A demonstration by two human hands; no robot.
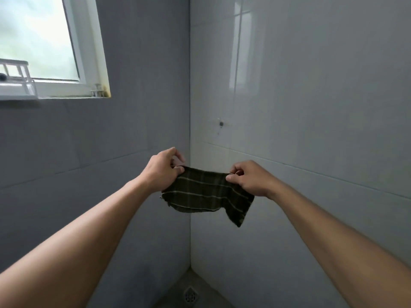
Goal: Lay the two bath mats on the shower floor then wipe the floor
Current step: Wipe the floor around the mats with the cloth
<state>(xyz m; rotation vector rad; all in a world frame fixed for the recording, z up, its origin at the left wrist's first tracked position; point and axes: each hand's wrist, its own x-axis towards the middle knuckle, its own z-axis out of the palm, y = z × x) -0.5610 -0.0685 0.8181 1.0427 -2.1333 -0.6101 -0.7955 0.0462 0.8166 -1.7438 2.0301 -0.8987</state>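
Both arms are out in front and raised, facing the shower corner. Left hand [163,168]: tight pinch on the upper left corner of the cloth [204,194], thumb against curled fingers, no gap visible. Right hand [249,177]: same narrow pinch on the upper right corner, thumb and forefinger closed on the hem, remaining fingers curled in behind. The cloth is small, dark olive-brown with thin pale stripes, held in the air between the two hands, well above the shower floor [175,292]. Its top edge runs hand to hand with a slight sag in the middle; the body hangs below, rumpled, not flat. The lower left edge curls, and the lower right corner droops to a point, the lowest part of the cloth. Can't tell for sure whether it is clear of the walls, but it looks apart from both. Behind it: grey wall [133,96] on the left, glossy white tiled wall [311,85] on the right, meeting in a vertical corner line directly behind the cloth. Only a sliver of the floor shows at the bottom edge, with a square floor drain [190,295] near the corner. Upper left: window [37,38] with a frosted pane, white rack [17,83] on its sill. Small metal wall fixing [220,124] on the white wall, above the cloth.
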